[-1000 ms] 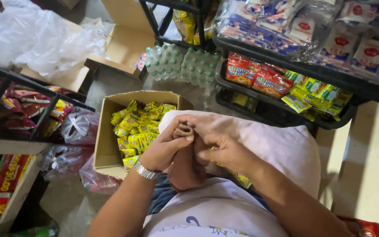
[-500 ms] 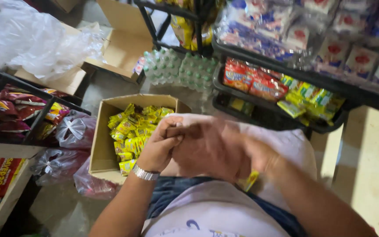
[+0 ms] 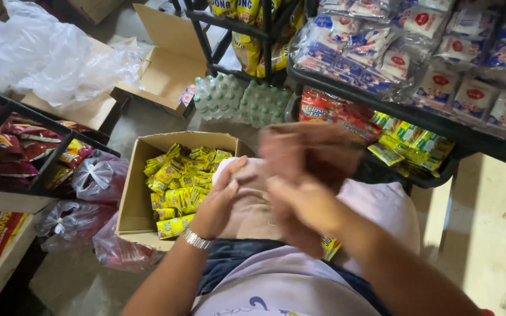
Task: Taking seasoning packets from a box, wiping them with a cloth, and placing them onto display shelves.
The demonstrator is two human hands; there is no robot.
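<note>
Resting on knee: left hand [image 3: 221,202], grip open | right hand [image 3: 308,202] blurred, grip unclear | box of yellow packets [image 3: 133,193] beside

Bare forearms, no sleeves in view. Silver metal-link watch band [image 3: 197,239] on left wrist. Pale lilac top with dark blue printed marks [image 3: 265,289]; dark blue garment [image 3: 226,257] at waist.

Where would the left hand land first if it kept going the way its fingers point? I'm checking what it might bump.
Probably the right hand: the left hand points up and right, toward it. Depth is unclear and the right hand is blurred.
</note>
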